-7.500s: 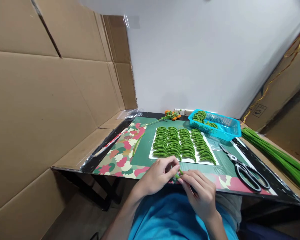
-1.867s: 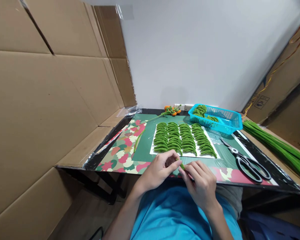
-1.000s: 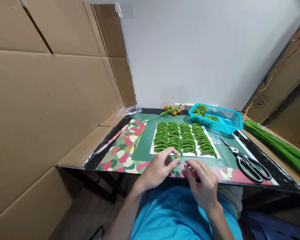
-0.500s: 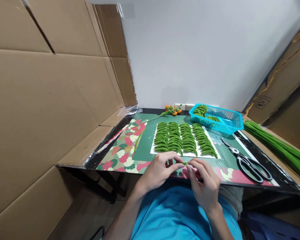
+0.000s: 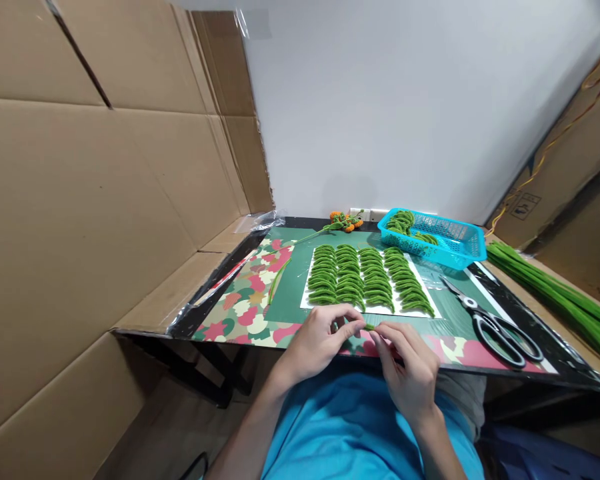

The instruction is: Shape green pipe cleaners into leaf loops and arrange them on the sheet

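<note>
Between my two hands is a short green fuzzy stem piece (image 5: 369,327), like pipe cleaner, mostly covered by the fingertips. My left hand (image 5: 325,337) pinches one end of it between thumb and fingers. The other end sits in the closed fingertips of my right hand (image 5: 405,353). Both hands hover over the table's front edge. Just beyond them, a white sheet (image 5: 309,277) carries rows of curved green fuzzy leaf pieces (image 5: 349,277) in several columns.
Black-handled scissors (image 5: 495,327) lie to the right. Behind them stands a blue plastic basket (image 5: 473,250) with more green pieces. A bundle of long green stems (image 5: 555,293) lies far right. An orange flower stem (image 5: 347,221) rests at the back. Cardboard (image 5: 105,200) walls the left side.
The fingertips have shifted slightly, the right hand a little to the left, and a bit more of the green piece shows between them. Everything else stays put.
</note>
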{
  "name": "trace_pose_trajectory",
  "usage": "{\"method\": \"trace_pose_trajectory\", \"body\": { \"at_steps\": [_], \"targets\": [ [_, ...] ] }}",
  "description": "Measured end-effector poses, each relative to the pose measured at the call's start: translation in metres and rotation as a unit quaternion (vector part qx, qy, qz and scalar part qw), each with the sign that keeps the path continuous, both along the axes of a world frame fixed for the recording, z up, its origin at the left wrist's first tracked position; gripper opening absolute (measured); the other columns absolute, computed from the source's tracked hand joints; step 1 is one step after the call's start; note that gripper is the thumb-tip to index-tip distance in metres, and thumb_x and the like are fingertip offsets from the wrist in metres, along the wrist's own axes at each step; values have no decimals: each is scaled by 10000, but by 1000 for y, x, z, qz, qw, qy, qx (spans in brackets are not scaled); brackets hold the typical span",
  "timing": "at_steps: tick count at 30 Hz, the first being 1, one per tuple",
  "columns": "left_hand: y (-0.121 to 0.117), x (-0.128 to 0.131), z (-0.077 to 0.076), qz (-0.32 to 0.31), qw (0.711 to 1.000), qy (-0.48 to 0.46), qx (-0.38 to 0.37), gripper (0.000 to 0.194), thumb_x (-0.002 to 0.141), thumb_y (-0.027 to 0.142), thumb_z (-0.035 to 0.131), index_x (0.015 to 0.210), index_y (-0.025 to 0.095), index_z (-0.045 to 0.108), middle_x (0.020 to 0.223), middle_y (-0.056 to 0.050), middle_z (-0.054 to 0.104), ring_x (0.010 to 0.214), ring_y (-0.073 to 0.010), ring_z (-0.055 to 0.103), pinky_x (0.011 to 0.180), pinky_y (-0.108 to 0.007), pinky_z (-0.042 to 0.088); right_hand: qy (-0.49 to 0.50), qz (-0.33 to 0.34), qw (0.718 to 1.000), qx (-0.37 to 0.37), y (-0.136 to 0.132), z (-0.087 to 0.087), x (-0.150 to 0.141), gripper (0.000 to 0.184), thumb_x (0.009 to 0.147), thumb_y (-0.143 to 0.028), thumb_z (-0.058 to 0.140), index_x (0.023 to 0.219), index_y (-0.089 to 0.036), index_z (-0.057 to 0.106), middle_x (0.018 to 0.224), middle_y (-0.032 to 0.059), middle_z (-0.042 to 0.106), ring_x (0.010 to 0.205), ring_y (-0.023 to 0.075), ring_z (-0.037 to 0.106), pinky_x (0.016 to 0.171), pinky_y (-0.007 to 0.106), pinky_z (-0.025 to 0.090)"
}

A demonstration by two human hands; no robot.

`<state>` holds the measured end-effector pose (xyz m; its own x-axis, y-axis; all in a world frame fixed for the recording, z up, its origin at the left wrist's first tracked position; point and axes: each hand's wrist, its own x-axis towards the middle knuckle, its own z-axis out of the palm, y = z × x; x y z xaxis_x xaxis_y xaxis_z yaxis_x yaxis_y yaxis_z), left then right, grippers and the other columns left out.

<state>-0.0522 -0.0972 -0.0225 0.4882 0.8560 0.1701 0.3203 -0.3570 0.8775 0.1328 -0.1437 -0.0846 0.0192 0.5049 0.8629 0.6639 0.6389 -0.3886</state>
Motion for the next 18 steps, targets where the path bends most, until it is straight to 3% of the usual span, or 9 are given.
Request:
{"method": "trace_pose_trajectory", "body": {
  "at_steps": [11, 18],
  "targets": [
    [2, -1, -1, 5, 1000, -16, -11, 318, 1034, 428, 638, 927, 161, 775, 807, -15, 716, 661, -121, 553, 601, -221, 402, -37, -3, 999, 13, 0, 0, -2, 115, 993, -106, 707, 1060, -198, 728, 930, 72, 780, 787, 196, 728, 713, 314, 577],
    [2, -2, -1, -17, 998, -31, -42, 342, 1035, 445, 628, 895, 153, 739, 755, -4, 660, 663, -126, 546, 588, -210, 412, 9, -14, 999, 51, 0, -7, 0, 282, 983, -44, 688, 1200, -219, 735, 1012, 87, 788, 854, 190, 777, 747, 290, 645]
  ]
}}
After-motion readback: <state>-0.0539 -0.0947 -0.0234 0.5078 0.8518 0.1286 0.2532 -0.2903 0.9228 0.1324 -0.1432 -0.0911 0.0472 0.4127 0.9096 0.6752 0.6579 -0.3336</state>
